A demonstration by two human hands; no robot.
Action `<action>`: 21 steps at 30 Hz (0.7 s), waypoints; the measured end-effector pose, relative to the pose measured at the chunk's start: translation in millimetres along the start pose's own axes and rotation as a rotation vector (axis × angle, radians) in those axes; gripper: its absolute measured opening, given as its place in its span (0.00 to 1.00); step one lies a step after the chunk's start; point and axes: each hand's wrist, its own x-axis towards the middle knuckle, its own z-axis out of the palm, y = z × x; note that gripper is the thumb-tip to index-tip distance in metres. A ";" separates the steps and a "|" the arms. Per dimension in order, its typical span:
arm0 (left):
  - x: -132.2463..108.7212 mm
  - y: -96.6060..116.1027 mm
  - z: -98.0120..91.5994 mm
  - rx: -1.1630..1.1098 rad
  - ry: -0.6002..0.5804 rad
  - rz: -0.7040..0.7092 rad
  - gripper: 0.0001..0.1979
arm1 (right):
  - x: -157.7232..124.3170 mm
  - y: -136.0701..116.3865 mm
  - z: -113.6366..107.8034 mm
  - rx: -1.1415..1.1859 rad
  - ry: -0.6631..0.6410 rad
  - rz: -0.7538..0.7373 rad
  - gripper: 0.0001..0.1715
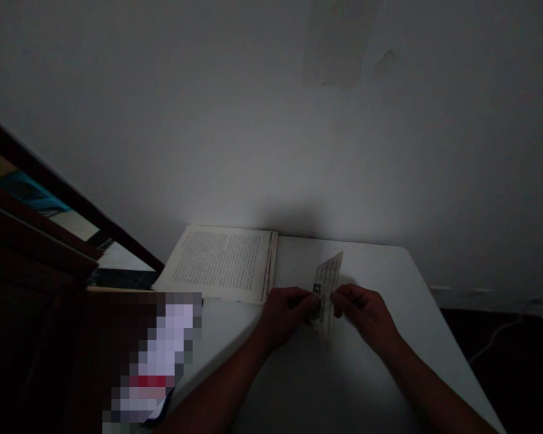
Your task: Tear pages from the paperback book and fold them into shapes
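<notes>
A folded piece of printed paper (329,274) is held up over the white table, its slanted top edge rising to a point at the right. My left hand (286,316) pinches its left side, thumb and fingers closed next to a dark printed patch. On the opposite side, my right hand (359,307) grips the paper's edge between thumb and fingers. The lower end of the paper is blurred. Left of my hands lies a book or stack of printed pages (221,262), the top page covered in dense text.
The white table (371,374) stands against a grey wall (235,120). A pixelated bright object (163,355) lies at the table's left edge. Dark wooden framing (67,187) rises at the far left. A pale cable (498,334) runs beyond the table's right edge.
</notes>
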 end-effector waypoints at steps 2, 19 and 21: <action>0.4 0.1 -0.8 0.021 0.047 0.005 0.13 | -0.5 1.0 1.5 -0.019 -0.073 0.026 0.15; -2.0 -2.6 6.7 -0.041 -0.025 -0.094 0.10 | 0.3 10.6 1.2 0.000 0.085 -0.040 0.14; -1.8 -1.2 8.0 -0.074 -0.022 -0.109 0.10 | 0.6 11.9 1.2 0.026 0.108 -0.040 0.14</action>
